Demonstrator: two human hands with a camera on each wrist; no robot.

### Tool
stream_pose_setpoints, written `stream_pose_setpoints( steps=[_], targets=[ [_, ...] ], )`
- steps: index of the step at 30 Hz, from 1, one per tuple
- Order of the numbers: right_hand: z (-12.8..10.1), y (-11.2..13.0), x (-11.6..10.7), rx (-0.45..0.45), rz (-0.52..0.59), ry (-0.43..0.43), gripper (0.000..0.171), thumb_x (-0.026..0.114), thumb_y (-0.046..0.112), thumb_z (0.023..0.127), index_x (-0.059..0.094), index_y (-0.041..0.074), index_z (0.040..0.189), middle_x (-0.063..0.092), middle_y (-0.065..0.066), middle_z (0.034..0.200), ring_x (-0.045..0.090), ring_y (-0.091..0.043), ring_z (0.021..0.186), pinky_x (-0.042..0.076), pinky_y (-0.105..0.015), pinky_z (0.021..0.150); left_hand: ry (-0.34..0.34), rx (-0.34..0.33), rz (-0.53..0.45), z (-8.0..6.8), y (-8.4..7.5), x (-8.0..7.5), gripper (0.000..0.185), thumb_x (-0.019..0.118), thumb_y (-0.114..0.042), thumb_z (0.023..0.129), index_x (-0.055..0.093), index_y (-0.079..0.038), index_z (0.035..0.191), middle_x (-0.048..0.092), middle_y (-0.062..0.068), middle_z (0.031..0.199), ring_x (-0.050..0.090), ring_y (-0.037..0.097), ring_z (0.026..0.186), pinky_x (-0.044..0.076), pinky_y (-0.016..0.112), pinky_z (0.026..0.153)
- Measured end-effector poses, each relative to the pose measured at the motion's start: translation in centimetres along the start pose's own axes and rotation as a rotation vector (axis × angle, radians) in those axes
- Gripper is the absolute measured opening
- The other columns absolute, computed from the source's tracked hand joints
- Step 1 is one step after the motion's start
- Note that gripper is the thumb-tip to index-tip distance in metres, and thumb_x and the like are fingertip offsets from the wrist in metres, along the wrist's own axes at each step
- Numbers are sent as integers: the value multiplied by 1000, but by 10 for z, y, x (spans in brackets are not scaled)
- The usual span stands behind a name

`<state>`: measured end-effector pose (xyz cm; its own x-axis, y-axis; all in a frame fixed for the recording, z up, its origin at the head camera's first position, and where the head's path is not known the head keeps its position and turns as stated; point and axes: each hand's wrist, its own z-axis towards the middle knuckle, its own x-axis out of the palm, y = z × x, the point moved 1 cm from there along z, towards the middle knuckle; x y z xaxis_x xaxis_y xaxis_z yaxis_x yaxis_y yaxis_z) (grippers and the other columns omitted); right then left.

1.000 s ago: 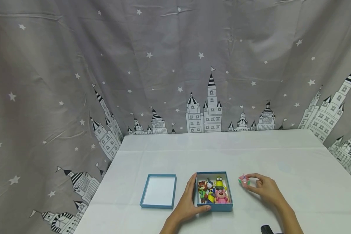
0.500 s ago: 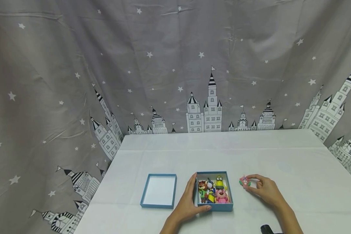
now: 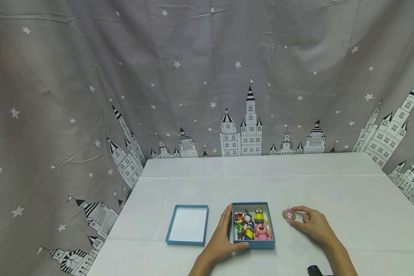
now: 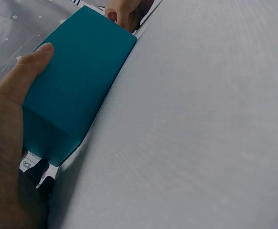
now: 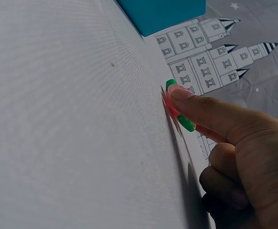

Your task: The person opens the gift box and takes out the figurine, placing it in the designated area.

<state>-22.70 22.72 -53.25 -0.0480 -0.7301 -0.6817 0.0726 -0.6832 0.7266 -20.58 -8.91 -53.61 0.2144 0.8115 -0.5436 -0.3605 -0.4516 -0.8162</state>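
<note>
R hand [image 3: 314,224] pinches pink star toy [image 3: 288,215] at its fingertips, on tabletop [image 3: 331,184]. L hand [image 3: 224,237] grips toy box [image 3: 252,244], fingers curled round its left side.

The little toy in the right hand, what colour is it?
The toy is pink with green bits, seen best in the right wrist view.

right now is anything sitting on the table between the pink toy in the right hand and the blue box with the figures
Nothing visible does. The right hand pinches the pink and green toy just right of the blue box, with only bare tablecloth in the gap. The left hand holds the box's opposite, left side. The box already holds several figures.
</note>
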Motion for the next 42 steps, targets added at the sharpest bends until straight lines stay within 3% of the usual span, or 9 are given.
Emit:
stream_pose_setpoints(
  steps=[35, 42],
  targets=[
    [-2, 4, -8, -15, 28, -2, 56, 78, 42, 70, 63, 12, 115, 31, 7, 50, 25, -5, 45, 30, -24, 44, 4, -3, -10, 0, 2, 1, 117, 80, -47, 65, 4, -20, 150, 10, 3, 154, 18, 32, 137, 22, 56, 104],
    [-3, 18, -13, -85, 66, -25, 52, 80, 34, 70, 63, 15, 115, 27, 8, 50, 21, -3, 45, 28, -23, 40, 3, -12, 4, 0, 1, 0, 116, 79, -49, 65, 4, -22, 150, 10, 3, 154, 18, 32, 136, 23, 57, 104]
  ],
)
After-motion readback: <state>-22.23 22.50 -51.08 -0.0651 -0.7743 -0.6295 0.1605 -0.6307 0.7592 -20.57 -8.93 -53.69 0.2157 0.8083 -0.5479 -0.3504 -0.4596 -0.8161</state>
